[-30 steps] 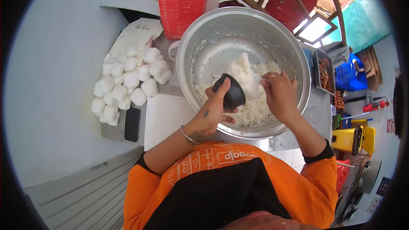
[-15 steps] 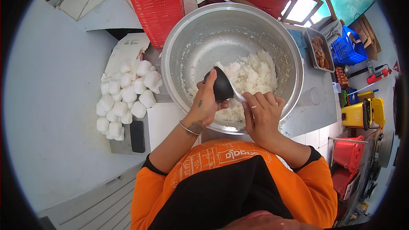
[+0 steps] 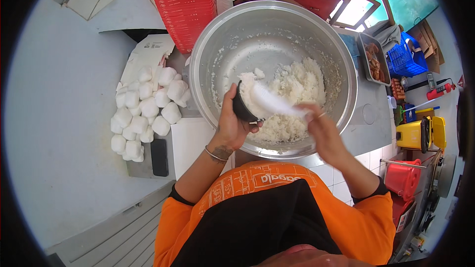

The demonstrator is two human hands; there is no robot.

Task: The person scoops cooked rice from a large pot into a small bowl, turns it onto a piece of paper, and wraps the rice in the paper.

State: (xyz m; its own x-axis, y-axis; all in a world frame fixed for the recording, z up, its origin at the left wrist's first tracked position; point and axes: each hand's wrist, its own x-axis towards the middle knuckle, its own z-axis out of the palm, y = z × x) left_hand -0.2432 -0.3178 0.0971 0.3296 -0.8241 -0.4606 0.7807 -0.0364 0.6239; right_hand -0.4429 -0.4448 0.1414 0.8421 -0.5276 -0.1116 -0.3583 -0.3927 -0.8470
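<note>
A large metal pot (image 3: 203, 34) stands before me, with a heap of cooked white rice (image 3: 304, 81) in its right and near part and grains stuck to the walls. Over the near left part of the pot, my left hand (image 3: 232, 121) is wrapped round a small black bowl (image 3: 239, 108), tilted and filled with rice. My right hand (image 3: 326, 131), smeared by motion, grips a white rice paddle (image 3: 277, 103). The paddle's blade lies against or just above the rice in the bowl; blur hides which.
Left of the pot are several wrapped white bundles (image 3: 148, 106) and a dark phone (image 3: 159, 157). A tall stack of red boxes (image 3: 183, 15) rises behind them. At right stand a metal tray of brown food (image 3: 365, 66), a clear cup (image 3: 369, 113) and a blue crate (image 3: 403, 57).
The black bowl has turned from mouth-down to show its rice-filled opening. My right hand has swung right and slightly down, and the paddle now reaches across the bowl.
</note>
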